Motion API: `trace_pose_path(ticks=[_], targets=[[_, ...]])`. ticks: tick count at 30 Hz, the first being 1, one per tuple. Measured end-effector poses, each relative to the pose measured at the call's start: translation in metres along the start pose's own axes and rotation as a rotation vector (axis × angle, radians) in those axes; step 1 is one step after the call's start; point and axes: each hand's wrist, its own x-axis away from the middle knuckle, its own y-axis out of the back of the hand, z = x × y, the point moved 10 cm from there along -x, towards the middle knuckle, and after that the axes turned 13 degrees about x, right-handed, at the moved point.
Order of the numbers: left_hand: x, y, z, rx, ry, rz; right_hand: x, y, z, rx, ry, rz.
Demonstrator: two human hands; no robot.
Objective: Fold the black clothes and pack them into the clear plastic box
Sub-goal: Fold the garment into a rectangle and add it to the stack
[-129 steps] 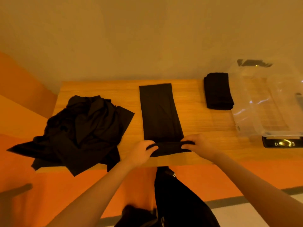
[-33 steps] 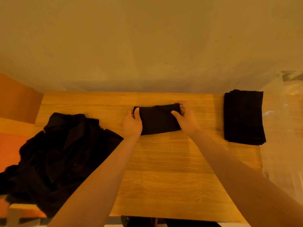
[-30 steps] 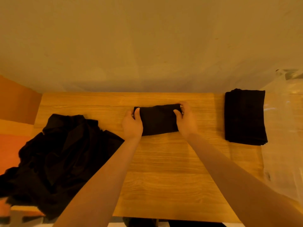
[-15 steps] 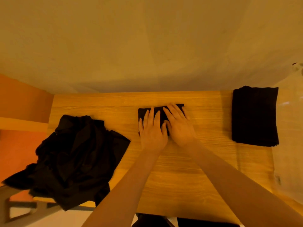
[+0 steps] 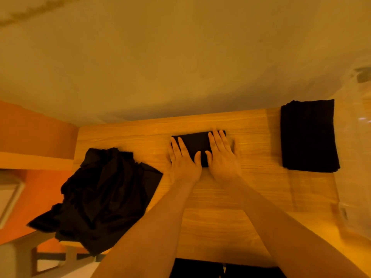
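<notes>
— Pressing flat on folded black garment (image 5: 197,146), mid-table: left hand (image 5: 181,160) and right hand (image 5: 221,157), fingers straight and slightly spread, clamped on nothing.

— Reason for flat palms?

— Judged: smoothing creases, holding the fold compact before stacking.

— Remaining items?

— Folded stack (image 5: 309,135) resting near clear plastic box (image 5: 356,137) at right edge, likely staged for packing. Unfolded black pile (image 5: 104,197) draped over left corner of wooden table (image 5: 220,217). Box contents: cannot tell.
</notes>
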Motion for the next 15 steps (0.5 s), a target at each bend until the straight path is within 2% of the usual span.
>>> trace_pose_path(ticks=[3,5,8,9,12,15], targets=[[-0.004,0.003,0.002,-0.022,-0.084,0.081,0.010,0.004,-0.003,0.003,-0.024,-0.011],[-0.004,0.016,0.015,0.070,-0.052,0.037,0.018,0.000,-0.004,0.007,-0.056,0.015],[0.014,0.041,0.053,0.500,0.296,-0.260,0.034,-0.003,-0.010,-0.015,-0.162,0.002],[0.024,0.037,0.060,0.647,0.417,-0.307,0.040,-0.002,-0.010,-0.027,-0.197,-0.005],[0.032,0.006,0.051,1.021,0.599,-0.211,0.057,-0.009,-0.007,-0.065,-0.274,0.011],[0.020,-0.018,0.035,1.287,0.711,-0.012,0.071,-0.014,-0.005,-0.083,-0.335,0.017]])
